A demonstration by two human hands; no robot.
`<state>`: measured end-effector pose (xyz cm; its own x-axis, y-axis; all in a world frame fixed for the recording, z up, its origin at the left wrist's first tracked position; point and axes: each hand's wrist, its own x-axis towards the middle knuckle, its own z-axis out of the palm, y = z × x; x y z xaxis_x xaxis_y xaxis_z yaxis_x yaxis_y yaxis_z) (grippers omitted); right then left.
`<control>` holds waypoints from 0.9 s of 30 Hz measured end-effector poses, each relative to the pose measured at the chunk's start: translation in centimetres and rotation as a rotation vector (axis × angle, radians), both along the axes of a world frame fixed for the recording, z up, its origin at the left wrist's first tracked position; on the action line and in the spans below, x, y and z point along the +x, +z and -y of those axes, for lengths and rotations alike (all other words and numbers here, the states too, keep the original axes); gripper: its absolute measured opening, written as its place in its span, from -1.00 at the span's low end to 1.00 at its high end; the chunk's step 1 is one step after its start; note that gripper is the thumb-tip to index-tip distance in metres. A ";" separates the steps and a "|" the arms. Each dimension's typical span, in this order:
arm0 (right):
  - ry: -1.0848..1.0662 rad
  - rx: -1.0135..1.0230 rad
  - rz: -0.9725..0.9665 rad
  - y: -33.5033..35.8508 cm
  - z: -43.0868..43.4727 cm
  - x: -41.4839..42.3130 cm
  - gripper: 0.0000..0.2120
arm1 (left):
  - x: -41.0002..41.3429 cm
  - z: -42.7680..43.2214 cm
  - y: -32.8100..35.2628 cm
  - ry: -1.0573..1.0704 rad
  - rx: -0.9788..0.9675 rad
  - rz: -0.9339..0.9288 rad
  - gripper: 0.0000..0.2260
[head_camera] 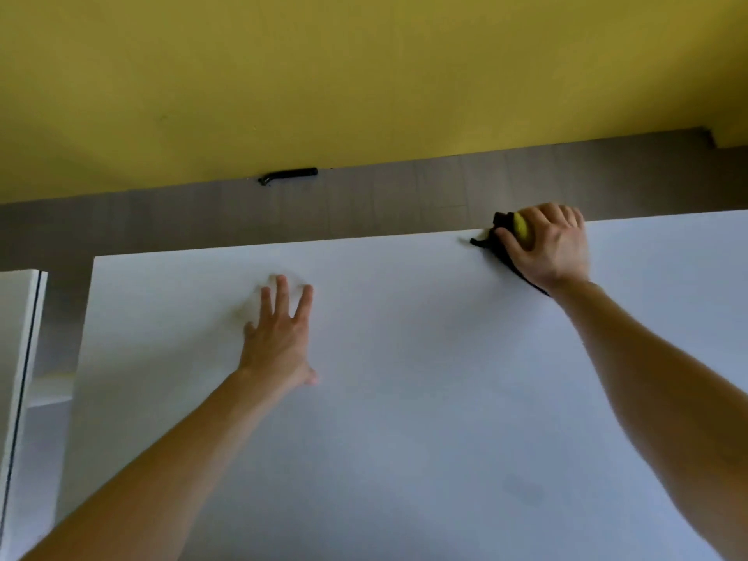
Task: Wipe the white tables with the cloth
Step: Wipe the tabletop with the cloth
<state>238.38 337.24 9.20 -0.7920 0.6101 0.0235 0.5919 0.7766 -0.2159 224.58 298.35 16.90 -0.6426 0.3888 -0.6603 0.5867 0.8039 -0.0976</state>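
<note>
A large white table (404, 398) fills most of the view. My right hand (550, 244) grips a bunched cloth (520, 230), yellow with black edging, and holds it against the table's far edge at the right. Part of the cloth is hidden under my palm, and a black strip trails out toward my wrist. My left hand (279, 334) lies flat on the tabletop left of centre, fingers spread and straight.
A second white table (16, 338) stands at the left, with a narrow gap between the two. Beyond the far edge runs grey tiled floor (364, 204) up to a yellow wall (364, 74). A black object (289, 175) lies at the wall's foot.
</note>
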 end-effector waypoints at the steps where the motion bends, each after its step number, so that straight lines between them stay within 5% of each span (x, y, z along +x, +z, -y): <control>1: -0.084 0.006 0.033 -0.3 0.6 -0.4 -0.44 | 1.0 -1.3 -0.1 0.006 0.043 0.036 0.37; 3: -0.091 -0.033 0.051 -0.5 4.5 -3.4 -0.47 | 3.1 -4.1 -0.1 -0.003 0.095 0.049 0.39; 7: 0.269 -0.105 0.053 0.2 14.3 -10.6 -0.51 | 6.8 -8.8 -1.2 0.053 0.057 -0.016 0.45; 11: 0.418 -0.186 0.036 0.6 11.2 -9.9 -0.52 | 7.1 -10.8 -1.9 0.020 -0.067 -0.038 0.48; 19: 0.027 -0.011 0.002 -0.1 -6.8 4.2 -0.45 | 6.8 -10.5 -1.1 0.024 -0.017 -0.021 0.46; 22: -0.120 0.011 0.066 -0.4 -1.2 0.3 -0.42 | 6.9 -10.4 -1.2 0.023 -0.009 -0.024 0.47; 27: 0.272 -0.141 0.073 0.8 13.1 -10.6 -0.49 | 7.0 -10.2 -2.0 0.012 -0.030 -0.072 0.48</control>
<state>227.77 324.13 10.01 -0.9232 0.3684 -0.1092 0.3840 0.8741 -0.2975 231.56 308.56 14.92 -0.6932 0.3618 -0.6233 0.5677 0.8069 -0.1630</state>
